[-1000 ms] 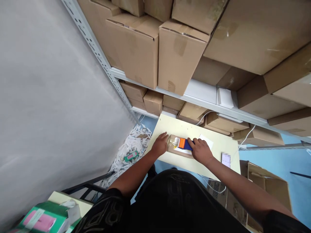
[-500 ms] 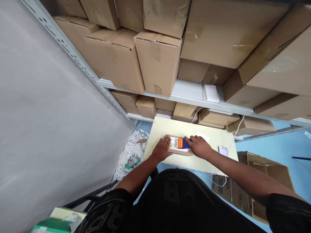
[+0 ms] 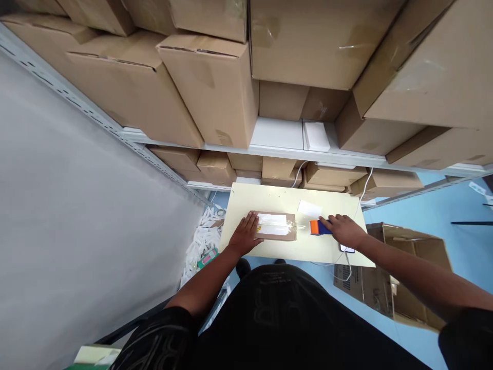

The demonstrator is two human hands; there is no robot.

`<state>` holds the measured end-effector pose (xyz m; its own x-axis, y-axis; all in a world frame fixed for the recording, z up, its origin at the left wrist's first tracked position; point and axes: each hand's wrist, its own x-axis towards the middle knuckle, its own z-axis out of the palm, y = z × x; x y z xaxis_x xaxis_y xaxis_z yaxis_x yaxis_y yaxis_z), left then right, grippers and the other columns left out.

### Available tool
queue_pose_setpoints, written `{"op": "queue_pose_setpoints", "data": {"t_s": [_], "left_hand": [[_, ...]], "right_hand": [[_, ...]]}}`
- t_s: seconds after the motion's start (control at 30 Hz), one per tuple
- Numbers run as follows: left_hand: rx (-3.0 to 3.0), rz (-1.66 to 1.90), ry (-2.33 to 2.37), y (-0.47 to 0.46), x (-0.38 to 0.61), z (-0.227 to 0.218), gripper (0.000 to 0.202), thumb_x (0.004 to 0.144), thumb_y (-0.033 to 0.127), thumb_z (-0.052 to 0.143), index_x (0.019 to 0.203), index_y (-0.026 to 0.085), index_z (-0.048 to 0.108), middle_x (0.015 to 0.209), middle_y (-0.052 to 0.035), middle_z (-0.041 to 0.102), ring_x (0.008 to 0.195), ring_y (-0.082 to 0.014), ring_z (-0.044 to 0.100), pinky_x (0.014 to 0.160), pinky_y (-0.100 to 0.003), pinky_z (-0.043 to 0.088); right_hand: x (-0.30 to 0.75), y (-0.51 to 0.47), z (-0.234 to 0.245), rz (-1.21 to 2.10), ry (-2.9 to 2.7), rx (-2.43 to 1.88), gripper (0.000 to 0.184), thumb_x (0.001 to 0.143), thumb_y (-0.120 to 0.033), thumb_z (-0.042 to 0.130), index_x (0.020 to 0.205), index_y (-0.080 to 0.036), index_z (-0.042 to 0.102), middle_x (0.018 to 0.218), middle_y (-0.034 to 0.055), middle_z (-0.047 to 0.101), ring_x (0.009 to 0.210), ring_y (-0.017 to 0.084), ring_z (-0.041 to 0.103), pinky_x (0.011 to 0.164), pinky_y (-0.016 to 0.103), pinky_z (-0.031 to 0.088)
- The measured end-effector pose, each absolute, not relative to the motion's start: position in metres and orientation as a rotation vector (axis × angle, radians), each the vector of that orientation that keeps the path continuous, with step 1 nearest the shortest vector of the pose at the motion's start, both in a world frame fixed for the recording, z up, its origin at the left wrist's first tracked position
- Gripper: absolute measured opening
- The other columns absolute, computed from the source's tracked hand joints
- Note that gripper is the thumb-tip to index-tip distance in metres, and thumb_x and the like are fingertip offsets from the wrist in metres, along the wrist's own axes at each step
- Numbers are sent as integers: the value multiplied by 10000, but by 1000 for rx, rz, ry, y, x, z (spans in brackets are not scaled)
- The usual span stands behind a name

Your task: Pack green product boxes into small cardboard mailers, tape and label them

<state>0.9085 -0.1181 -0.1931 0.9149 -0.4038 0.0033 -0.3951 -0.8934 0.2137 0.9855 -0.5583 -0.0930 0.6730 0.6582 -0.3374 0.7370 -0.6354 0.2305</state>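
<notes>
1. Cardboard parcel is lying flat on the pale table, its left end sitting under the left hand. That hand is resting palm down, the fingers lying across the top and the thumb standing apart near the front edge; it is pressing rather than pinching, probably bracing the parcel against a pull from the right.
2. White label is covering much of the parcel's top, and clear tape is running over it, seemingly keeping it fixed.
3. Glossy tape strand is apparently bridging the gap from the parcel's right end to the dispenser; where it is ending, I cannot tell for sure.
4. White paper is lying behind that gap, apart from the parcel.
5. Orange-and-blue tape dispenser is pointing its orange end at the parcel. The right hand is gripping its blue end, the index finger reaching along the top, likely for steering; the underside of the grip is staying hidden.
6. Phone is lying partly hidden below the right wrist.
7. Compared with half a second ago, the left hand is keeping its place on the parcel's left end, while the dispenser, then over the label, is now hanging or resting beyond the right end.
8. The paper is now showing more fully, the phone less.
</notes>
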Motion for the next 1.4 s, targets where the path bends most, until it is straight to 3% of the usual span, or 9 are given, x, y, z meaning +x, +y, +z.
{"op": "queue_pose_setpoints", "data": {"t_s": [0.33, 0.47, 0.6, 0.73, 0.87, 1.0, 1.17, 1.3, 1.4], "left_hand": [[2775, -63, -572, -119, 909, -194, 978, 934, 647, 559, 1631, 71, 187, 1699, -240, 193, 1602, -340, 109, 1276, -518, 219], [2731, -54, -572, -116, 910, -194, 982, 927, 632, 583, 1635, 77, 188, 1702, -230, 195, 1601, -345, 112, 1281, -523, 197], [2635, -72, -550, -115, 908, -190, 986, 899, 575, 650, 1645, 118, 195, 1710, -200, 196, 1600, -358, 110, 1288, -538, 156], [2436, -5, -315, -114, 899, -191, 995, 858, 451, 716, 1654, 179, 184, 1730, -169, 134, 1600, -369, 103, 1285, -547, 179], [2043, -147, 57, -109, 886, -210, 1034, 849, 398, 720, 1660, 221, 104, 1675, -177, 300, 1530, -331, 344, 1234, -509, 321], [1780, -390, 176, -103, 882, -239, 1005, 762, 363, 787, 1605, 228, 257, 1567, -178, 471, 1437, -329, 478, 1185, -528, 380], [1659, -389, 295, -105, 886, -253, 844, 772, 394, 764, 1500, 216, 376, 1489, -159, 553, 1408, -311, 510, 1142, -499, 432], [1695, -401, 262, -113, 885, -236, 734, 818, 445, 699, 1458, 219, 419, 1427, -127, 600, 1277, -280, 608, 1052, -446, 512], [1859, -377, 275, -118, 885, -216, 595, 909, 510, 588, 1405, 194, 503, 1277, -124, 665, 1097, -260, 674, 953, -417, 549]], "right_hand": [[1002, -462, -159, -1007, 653, 2828, 557, 797, -158, 682, 1348, -226, 637, 1270, 167, 660, 1151, 353, 636, 932, 438, 472], [989, -471, -171, -1165, 467, 2867, 437, 715, -177, 743, 1148, -235, 718, 1148, 116, 721, 1073, 317, 696, 836, 368, 509], [962, -510, -173, -1239, 195, 2935, 481, 776, -206, 684, 1252, -150, 637, 1029, 145, 742, 903, 283, 732, 687, 308, 488], [939, -537, -189, -1156, -243, 3117, 465, 897, -268, 546, 1341, -131, 530, 1025, 133, 740, 862, 225, 725, 657, 270, 460], [932, -536, -218, -963, -564, 3287, 425, 877, -326, 569, 1258, -138, 590, 1039, 134, 729, 913, 245, 703, 712, 298, 469], [927, -526, -229, -658, -465, 3274, 455, 824, -350, 608, 1227, -144, 657, 1240, 198, 662, 1169, 362, 611, 909, 428, 489], [906, -493, -222, -185, 156, 3537, 740, 803, -266, 582, 1519, -148, 436, 1505, 193, 503, 1419, 371, 426, 1182, 526, 332], [896, -444, -215, -506, 399, 3799, 775, 845, -295, 556, 1574, -185, 319, 1465, 147, 547, 1335, 300, 531, 1109, 464, 448], [910, -413, -201, -467, 25, 3862, 574, 959, -409, 479, 1482, -181, 422, 1279, 140, 630, 1162, 282, 611, 979, 418, 509]]}}
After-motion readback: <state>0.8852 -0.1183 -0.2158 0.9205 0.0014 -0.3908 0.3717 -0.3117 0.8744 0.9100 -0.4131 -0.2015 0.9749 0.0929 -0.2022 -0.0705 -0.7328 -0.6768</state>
